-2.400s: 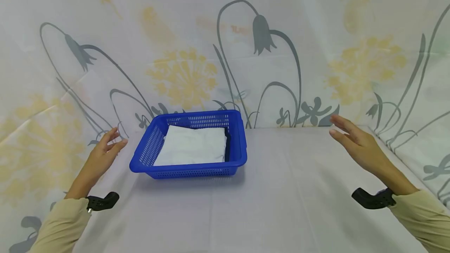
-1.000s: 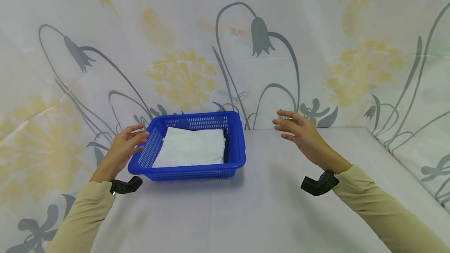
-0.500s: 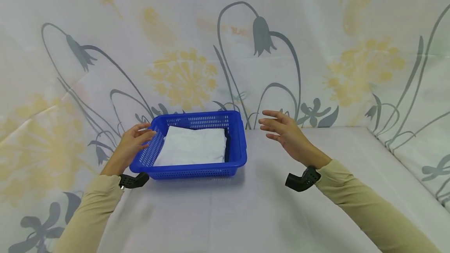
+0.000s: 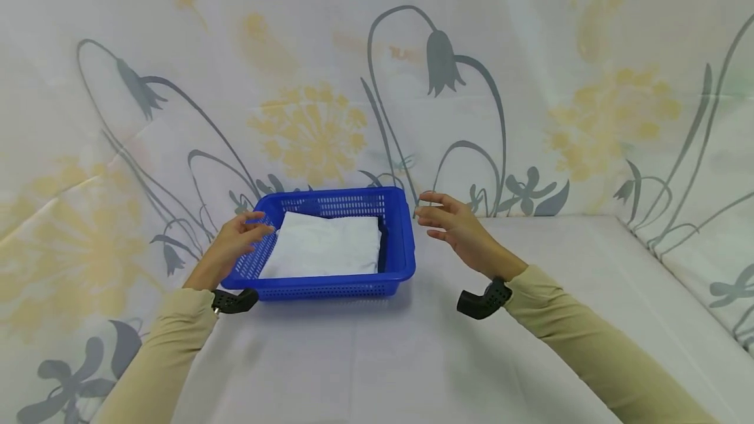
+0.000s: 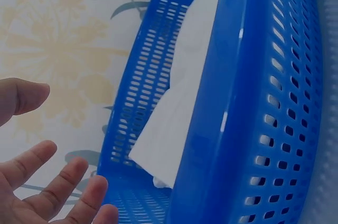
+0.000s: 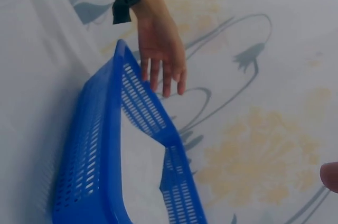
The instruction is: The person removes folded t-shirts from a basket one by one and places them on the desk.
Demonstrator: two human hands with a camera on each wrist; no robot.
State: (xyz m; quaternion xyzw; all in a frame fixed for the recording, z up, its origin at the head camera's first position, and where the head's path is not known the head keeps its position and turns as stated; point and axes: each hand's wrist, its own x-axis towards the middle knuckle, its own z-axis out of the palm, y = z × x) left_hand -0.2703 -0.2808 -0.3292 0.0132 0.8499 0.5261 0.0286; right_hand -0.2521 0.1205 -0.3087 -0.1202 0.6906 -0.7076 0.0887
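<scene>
Blue rectangular perforated plastic basket (image 4: 330, 284): standing upright on the white cloth-covered surface (image 4: 406, 371), near its back edge and closer to the back-left corner than to the back-right; set lengthwise across, probably so as to offer one short end to each side.
Flat white fabric piece (image 4: 326, 247): lying inside the basket, apparently folded, covering most of the floor and kept together by the four walls.
Dark fabric strip (image 4: 383, 247): showing along the right and back of the white piece, seemingly from beneath; too covered to tell its full shape.
Left hand (image 4: 232, 245): poised at the basket's left end, with fingers parted and slightly bent, thumb well away from them, gripping nothing; near the rim, contact impossible to tell.
Right hand (image 4: 459, 228): held just beyond the right rim, with fingers loosely spread and nothing between them; apparently apart from the plastic.
Spacing of hands: facing inward from opposite ends, presumably to keep both rims within reach and balance any hold.
Floral-printed pale curtain (image 4: 436, 110): hanging behind the back edge of the surface, likely as a backdrop.
</scene>
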